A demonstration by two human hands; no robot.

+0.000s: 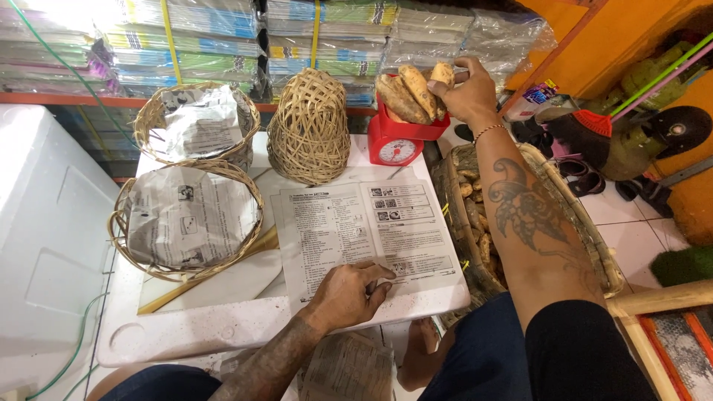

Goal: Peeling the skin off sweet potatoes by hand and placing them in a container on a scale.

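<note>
The right hand (468, 93) pinched a sweet potato (443, 73) atop the heaped scale (399, 137); the pile could topple. The left hand (345, 293) lay flat on paper (364, 230).

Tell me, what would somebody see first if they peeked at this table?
Probably the red kitchen scale at the table's far edge, piled with sweet potatoes, where the right hand is placing another one. Next, the upside-down woven basket just left of the scale. Nearer, the left hand presses on a printed paper sheet.
</note>
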